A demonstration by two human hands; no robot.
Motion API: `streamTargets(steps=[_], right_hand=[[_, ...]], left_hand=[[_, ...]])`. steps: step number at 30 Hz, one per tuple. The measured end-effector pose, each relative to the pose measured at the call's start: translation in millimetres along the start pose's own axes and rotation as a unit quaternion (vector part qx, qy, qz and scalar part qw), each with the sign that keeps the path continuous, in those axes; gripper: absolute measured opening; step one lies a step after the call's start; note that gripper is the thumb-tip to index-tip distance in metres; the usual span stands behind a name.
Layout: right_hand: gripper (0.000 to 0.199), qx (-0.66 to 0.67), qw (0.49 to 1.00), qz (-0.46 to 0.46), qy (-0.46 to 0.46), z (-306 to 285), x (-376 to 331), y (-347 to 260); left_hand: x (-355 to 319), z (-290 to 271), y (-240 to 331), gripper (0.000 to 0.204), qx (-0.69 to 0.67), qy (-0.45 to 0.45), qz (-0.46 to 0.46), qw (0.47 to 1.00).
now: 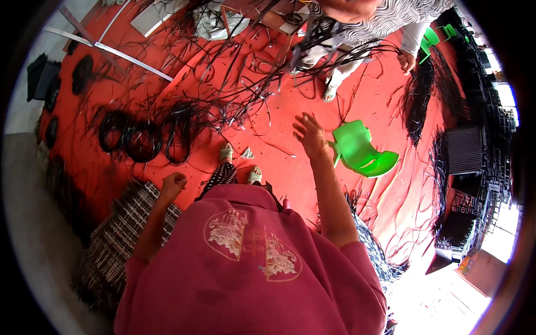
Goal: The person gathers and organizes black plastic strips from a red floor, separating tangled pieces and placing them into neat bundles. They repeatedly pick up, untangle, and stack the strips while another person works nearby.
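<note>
My right hand (311, 135) is stretched forward over the red floor, its fingers spread and nothing in them. Just beyond it on the right lies a green plastic chair (360, 148), tipped over. My left hand (174, 185) hangs at my left side with curled fingers, and nothing shows in it. Beside that hand is a woven panel of black and pale strips (125, 229), its ends loose. Ahead of my left hand, coils of black strip (142, 142) rest on the floor.
A person in a patterned top (385, 19) stands ahead, among dark strips. Loose strips are strewn over the red floor (279, 125). A metal frame bar (134, 61) crosses the far left. Stacked black woven baskets (466, 151) line the right side.
</note>
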State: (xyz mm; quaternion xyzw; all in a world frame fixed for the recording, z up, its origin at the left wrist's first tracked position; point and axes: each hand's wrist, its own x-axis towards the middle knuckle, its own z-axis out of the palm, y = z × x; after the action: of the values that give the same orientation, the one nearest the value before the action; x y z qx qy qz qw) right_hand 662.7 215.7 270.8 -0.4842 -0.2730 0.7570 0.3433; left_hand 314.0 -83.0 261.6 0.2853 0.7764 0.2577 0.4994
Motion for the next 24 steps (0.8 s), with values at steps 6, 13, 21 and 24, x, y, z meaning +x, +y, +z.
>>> streamTargets(steps=[6,13,21,24], right_hand=[[0.059,0.042,0.994,-0.09,0.034,33.5,41.5,-26.1],[0.059,0.054,0.996,-0.065,0.024,55.8,48.8,-30.9],[0.033,0.002,0.989,-0.047,0.141,54.9,57.0,-1.5],[0.026,-0.012,0.984,-0.05,0.17,60.5,56.2,6.0]], left_hand=[[-14.6,-10.5,-50.9,0.025,-0.016,-0.001,0.017,1.0],[-7.6,-33.4,-62.0,0.024,-0.001,0.001,0.039,0.999],[-6.1,-55.4,-68.6,0.019,-0.058,0.023,0.002,0.998],[-3.0,-62.2,-90.8,0.019,-0.043,0.002,0.009,0.999]])
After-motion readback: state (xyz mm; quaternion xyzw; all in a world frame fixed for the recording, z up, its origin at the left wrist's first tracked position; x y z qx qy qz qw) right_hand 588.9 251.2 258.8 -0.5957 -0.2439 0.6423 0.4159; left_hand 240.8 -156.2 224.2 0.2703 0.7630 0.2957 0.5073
